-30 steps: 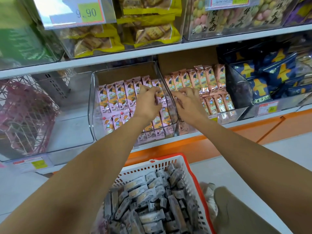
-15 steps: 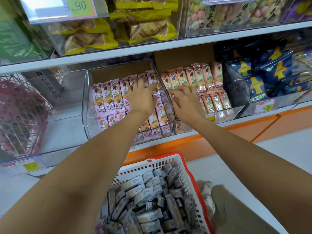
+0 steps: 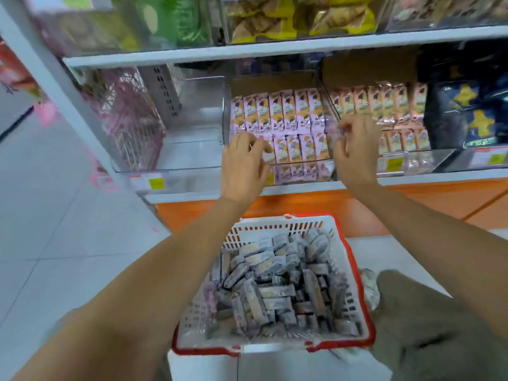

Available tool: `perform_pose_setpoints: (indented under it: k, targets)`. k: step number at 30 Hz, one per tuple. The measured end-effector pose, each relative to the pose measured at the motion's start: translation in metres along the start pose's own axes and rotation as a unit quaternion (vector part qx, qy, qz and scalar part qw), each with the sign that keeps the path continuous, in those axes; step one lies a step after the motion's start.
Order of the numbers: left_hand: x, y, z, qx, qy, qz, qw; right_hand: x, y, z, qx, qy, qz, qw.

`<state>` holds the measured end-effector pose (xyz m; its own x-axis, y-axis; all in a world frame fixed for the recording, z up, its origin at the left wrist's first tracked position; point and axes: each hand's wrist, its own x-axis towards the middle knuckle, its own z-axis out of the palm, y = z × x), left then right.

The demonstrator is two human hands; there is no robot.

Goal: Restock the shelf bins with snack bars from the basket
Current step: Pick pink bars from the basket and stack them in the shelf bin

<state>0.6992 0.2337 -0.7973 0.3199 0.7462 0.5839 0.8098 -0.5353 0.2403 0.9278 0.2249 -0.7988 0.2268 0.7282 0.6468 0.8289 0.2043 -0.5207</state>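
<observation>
Pink bars fill bin | peach bars beside | left grip, right grip loose, empty | basket below

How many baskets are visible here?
2: a red-rimmed basket of grey bars at bottom centre, and a pink wire basket on the middle shelf, left. Others may be hidden.

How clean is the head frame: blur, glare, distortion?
Head view: motion blur smears the top-shelf packs and the left edge, and softens both left hand and right hand. Head view: pink bars in the clear bin are distinct, print unreadable. Head view: wide-angle tilts the shelf edge; light is flat, no hard shadows.
</observation>
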Motion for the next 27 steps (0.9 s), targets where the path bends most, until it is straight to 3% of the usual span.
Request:
perform_pose_setpoints:
  k: [3,8,10,12,14,19,27]
  targets:
    - [-0.051,-0.021,-0.011,0.018,-0.014,-0.055,0.998,-0.038,-0.039,0.016,0.089,-0.033,-0.026,0.995]
    - [-0.15,-0.072,-0.01,0.07,-0.185,-0.217,0.956,-0.125,-0.078,0.072,0.135,-0.241,0.007,0.961]
    - [-0.191,-0.092,-0.006,0.064,-0.233,-0.255,0.936,-0.162,-0.086,0.097,0.111,-0.385,0.049,0.915]
    - [-0.223,-0.106,-0.001,0.052,-0.257,-0.301,0.917,-0.197,-0.09,0.123,0.084,-0.539,0.105,0.831]
    - [-0.246,-0.115,0.004,0.033,-0.263,-0.352,0.898,-0.229,-0.092,0.147,0.081,-0.63,0.139,0.76]
    - [-0.275,-0.122,0.02,-0.078,-0.228,-0.403,0.883,-0.267,-0.103,0.191,0.026,-0.719,0.163,0.675]
    - [-0.282,-0.121,0.043,-0.12,-0.112,-0.454,0.876,-0.309,-0.098,0.257,0.014,-0.73,0.174,0.66]
